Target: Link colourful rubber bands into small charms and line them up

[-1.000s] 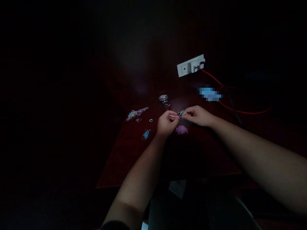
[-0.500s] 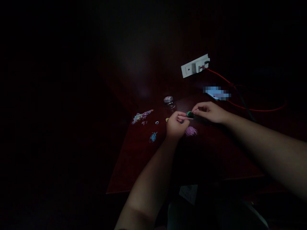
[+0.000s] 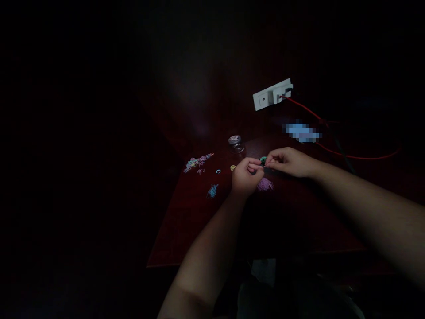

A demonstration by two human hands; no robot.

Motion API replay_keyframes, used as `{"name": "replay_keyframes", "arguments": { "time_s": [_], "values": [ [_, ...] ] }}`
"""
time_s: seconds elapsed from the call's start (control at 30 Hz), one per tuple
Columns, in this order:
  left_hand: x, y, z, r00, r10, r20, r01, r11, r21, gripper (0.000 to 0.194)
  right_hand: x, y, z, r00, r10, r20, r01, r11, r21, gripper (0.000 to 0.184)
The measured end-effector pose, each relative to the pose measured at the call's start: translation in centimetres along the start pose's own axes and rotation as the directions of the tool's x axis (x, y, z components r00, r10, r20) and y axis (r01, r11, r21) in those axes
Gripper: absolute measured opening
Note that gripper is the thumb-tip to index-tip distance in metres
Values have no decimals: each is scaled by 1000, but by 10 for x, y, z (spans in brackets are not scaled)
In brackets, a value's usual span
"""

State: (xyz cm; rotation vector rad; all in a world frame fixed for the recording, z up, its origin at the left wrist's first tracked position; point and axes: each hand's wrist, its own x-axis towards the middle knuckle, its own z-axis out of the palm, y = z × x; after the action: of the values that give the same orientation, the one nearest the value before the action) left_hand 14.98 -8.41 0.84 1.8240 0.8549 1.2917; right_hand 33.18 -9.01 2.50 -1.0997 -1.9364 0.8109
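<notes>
My left hand (image 3: 245, 178) is closed, its thumb and fingers pinching a thin pale pink rubber band (image 3: 264, 166). The fingertips of my right hand (image 3: 289, 162) meet the same band from the other side, also in a pinch. Just behind the fingertips lies a green bunch of rubber bands (image 3: 262, 159), partly hidden by the hands. Below the left fingers sits a purple pile of rubber bands (image 3: 265, 184). A small yellow bunch (image 3: 233, 168) shows beside the left knuckles, and a blue bunch (image 3: 213, 191) rests farther left.
A mixed heap of coloured bands (image 3: 196, 163) lies near the left edge of the dark red table (image 3: 179, 235), with a single pale ring (image 3: 218, 171) nearby. Behind the hands stand a lidded glass jar (image 3: 235, 142), a blurred phone-like object (image 3: 302, 132) and a white socket strip (image 3: 272, 94) with a red cable (image 3: 307, 107).
My right fingertips have come down from the green bunch to the pink band at my left fingers. The whole view has shifted slightly.
</notes>
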Motion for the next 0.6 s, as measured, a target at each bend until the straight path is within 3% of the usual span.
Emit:
{"name": "replay_keyframes", "arguments": {
  "time_s": [0.17, 0.33, 0.47, 0.6],
  "values": [
    [0, -1, 0, 1000, 27, 9, -28, 999, 26, 19, 1, 5, 0, 1000, -17, -24, 17, 1000, -18, 28],
    [2, -11, -4, 996, 64, -54, -59, 993, 98, 18, 0, 8, -2, 992, -8, -126, 12, 1000, 25, 25],
    [5, -17, -8, 995, 69, -73, -59, 989, 133, 17, -1, 8, 2, 999, -28, -44, 34, 987, 155, 36],
    [5, -14, -10, 996, 73, -55, -64, 988, 139, 16, -1, 11, 7, 999, -49, -14, 50, 987, 151, 38]
  ]
}}
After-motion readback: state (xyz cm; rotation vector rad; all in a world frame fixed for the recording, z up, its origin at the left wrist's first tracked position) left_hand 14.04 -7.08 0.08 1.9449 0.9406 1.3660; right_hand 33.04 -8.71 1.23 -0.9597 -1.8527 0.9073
